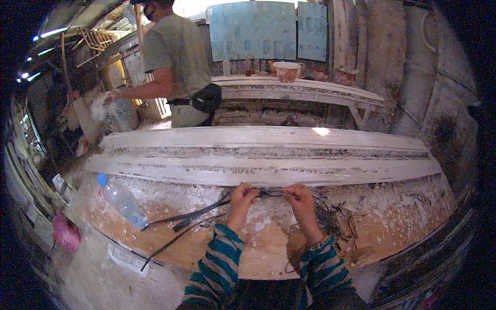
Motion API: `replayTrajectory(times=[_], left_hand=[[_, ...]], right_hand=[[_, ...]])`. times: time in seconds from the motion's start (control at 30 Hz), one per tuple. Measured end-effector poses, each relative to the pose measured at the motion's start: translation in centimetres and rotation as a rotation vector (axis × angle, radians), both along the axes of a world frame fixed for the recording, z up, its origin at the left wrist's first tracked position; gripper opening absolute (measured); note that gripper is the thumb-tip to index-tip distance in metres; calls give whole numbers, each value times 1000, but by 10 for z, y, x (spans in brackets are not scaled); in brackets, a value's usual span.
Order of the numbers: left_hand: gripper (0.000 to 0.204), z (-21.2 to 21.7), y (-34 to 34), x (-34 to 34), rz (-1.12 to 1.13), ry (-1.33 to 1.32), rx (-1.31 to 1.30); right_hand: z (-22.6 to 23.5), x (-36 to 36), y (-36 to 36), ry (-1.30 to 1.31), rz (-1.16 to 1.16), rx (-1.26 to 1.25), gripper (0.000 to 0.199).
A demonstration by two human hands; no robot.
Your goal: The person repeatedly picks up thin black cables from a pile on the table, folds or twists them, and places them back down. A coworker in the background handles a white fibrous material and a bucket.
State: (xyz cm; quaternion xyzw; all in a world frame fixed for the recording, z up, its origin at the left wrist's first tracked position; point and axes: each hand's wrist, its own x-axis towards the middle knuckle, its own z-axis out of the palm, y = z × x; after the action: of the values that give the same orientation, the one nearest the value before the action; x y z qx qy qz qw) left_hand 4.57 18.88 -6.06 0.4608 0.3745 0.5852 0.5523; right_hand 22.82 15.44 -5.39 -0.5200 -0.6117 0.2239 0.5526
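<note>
Closed in a pinch, the grip of left hand (243,200) and right hand (300,200) holds thin black strands (269,192) over a white-flecked brown wooden desk (256,256), before long white-coated boards (268,173). Hard pulling could knot the loose black tangle (338,222) or nudge the clear blue-capped plastic bottle (124,204).

Blk strands (269,193) – R end tangled
</note>
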Motion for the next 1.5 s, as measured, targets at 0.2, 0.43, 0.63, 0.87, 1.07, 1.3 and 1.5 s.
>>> replayTrajectory(times=[0.2,0.43,0.63,0.87,1.07,1.3,1.5], left_hand=[[10,5,1,-7,54,-67,-52],[8,12,0,-11,32,-73,-1],[9,15,-6,-14,60,48,51],[12,5,1,-3,-44,218,30],[16,13,-7,-6,-239,346,25],[18,17,-11,-6,-567,283,-5],[16,18,-16,-7,-745,139,-56]], right_hand=[[8,-4,-8,169,230,-119,11],[24,-12,-21,587,548,-347,21],[25,-17,-27,712,691,-298,22],[11,-6,-16,486,461,-306,11],[-2,3,1,383,307,-201,8],[-15,4,7,247,-20,36,6],[-2,3,6,284,-106,111,2]])
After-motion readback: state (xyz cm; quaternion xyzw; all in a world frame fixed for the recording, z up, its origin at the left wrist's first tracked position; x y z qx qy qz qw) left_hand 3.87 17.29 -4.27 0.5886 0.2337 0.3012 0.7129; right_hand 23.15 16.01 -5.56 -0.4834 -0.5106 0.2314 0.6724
